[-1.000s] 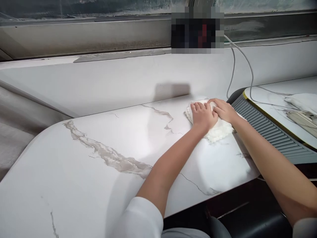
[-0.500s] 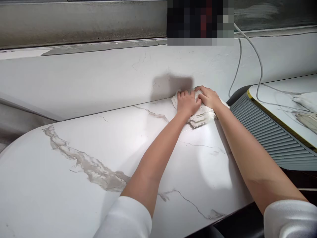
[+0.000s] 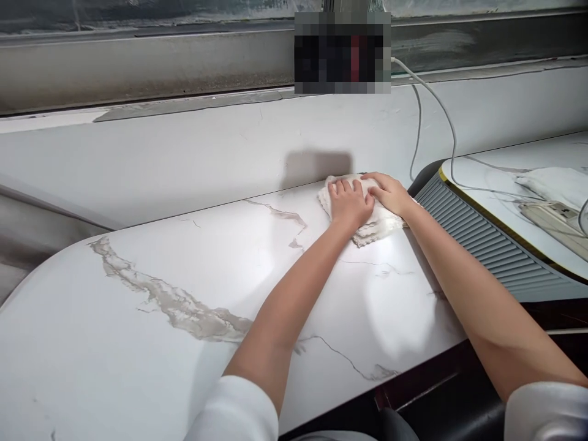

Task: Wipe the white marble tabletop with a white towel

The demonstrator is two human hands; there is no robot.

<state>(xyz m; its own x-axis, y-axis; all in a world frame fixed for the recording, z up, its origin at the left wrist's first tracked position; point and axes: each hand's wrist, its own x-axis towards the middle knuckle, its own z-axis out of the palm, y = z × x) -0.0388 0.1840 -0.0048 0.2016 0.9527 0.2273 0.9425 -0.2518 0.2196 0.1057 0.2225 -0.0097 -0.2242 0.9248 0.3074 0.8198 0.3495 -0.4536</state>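
A folded white cloth (image 3: 383,224) with a scalloped edge lies on the white marble-patterned tabletop (image 3: 184,269), close to the wall. My left hand (image 3: 351,205) rests flat on the cloth with its fingers spread. Beside it, my right hand (image 3: 390,195) curls over the cloth's far right part, fingers together and thumb pointing at my left hand. What lies under the right fingertips is hidden. Both arms reach forward across the table.
Right of the cloth is a ribbed grey panel (image 3: 487,236) with a yellow-edged top. Beyond it are a white cloth (image 3: 555,184) and a beige power strip (image 3: 551,215). A white cable (image 3: 452,131) hangs from a blurred-out object (image 3: 342,58) on the ledge. Dark seating (image 3: 454,398) stands below the front edge.
My left fingers have gone from bent to more stretched, and the cloth lies flatter. Both hands stay on it near the wall. The camera view has tilted up slightly and shifted right.
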